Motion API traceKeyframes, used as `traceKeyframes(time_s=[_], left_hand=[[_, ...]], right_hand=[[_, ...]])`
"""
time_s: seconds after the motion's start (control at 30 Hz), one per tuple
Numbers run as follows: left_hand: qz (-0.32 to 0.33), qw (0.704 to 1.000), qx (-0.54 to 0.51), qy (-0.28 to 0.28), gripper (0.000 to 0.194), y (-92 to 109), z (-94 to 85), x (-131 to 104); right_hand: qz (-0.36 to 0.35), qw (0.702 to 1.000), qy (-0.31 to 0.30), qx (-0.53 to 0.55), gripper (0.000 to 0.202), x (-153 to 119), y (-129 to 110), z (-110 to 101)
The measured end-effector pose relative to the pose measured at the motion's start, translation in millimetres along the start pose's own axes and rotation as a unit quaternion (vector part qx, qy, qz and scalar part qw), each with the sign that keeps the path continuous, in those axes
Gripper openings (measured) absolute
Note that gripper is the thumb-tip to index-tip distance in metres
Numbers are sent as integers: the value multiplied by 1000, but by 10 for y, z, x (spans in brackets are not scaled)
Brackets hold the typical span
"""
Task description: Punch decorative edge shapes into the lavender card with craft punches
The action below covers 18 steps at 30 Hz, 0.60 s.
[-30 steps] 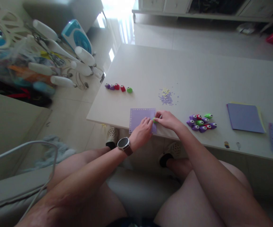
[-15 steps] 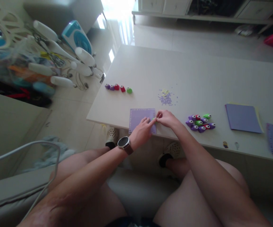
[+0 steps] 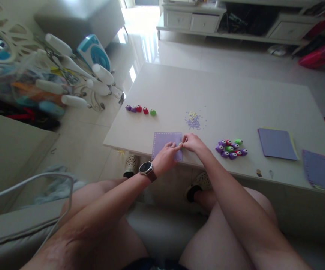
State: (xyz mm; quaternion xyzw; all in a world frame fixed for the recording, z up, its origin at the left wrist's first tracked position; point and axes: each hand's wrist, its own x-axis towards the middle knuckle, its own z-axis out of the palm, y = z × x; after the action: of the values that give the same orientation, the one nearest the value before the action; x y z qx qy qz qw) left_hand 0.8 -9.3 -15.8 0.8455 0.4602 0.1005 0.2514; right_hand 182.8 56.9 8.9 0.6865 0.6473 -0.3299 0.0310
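A purple square sheet of paper (image 3: 160,141) with small holes punched along its edges lies at the table's front edge. My left hand (image 3: 165,156) lies on this sheet with its fingers stretched out, one fingertip reaching the sheet's right edge. There a small craft punch (image 3: 181,145) shows only partly between the two hands; green was visible on it a moment earlier. My right hand (image 3: 193,143) has its fingers pinched round the punch from the right. Just behind the sheet is a scattered pile of tiny purple and yellow paper cutouts (image 3: 193,122).
Several purple, red and green punches (image 3: 229,148) cluster right of my right hand; another row of punches (image 3: 139,108) stands back left. Farther right lie a stack of purple paper (image 3: 277,144) and punched sheets (image 3: 322,170). Two small objects (image 3: 259,173) sit near the front edge of the table (image 3: 229,101).
The camera view has tilted and shifted slightly, so the table's contents sit lower and the right side farther left. Both hands stay at the sheet's right edge with the punch.
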Motion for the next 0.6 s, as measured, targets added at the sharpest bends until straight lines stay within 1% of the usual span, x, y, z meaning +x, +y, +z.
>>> traceKeyframes(time_s=[0.13,0.23,0.3,0.37,0.5,0.53,0.6], left_hand=[[-6,1000,-15,2,82,-30,-41,9],[-4,999,-47,8,82,-41,-85,-4],[-12,998,-54,10,77,-37,-103,-15],[-25,998,-52,6,68,-25,-109,-22],[-17,999,-31,-7,60,21,-102,-22],[-14,1000,-22,-9,59,35,-102,-21],[-13,1000,-4,-15,56,63,-105,-20]], right_hand=[[-1,1000,-15,3,17,-45,-47,-43],[-17,999,-29,4,18,-66,-18,-128],[-22,999,-36,10,19,-73,25,-186],[-24,999,-30,14,22,-76,65,-218],[-65,997,5,-33,34,-84,85,-164],[-78,996,10,-45,33,-88,79,-137],[-95,994,16,-60,23,-96,67,-99]])
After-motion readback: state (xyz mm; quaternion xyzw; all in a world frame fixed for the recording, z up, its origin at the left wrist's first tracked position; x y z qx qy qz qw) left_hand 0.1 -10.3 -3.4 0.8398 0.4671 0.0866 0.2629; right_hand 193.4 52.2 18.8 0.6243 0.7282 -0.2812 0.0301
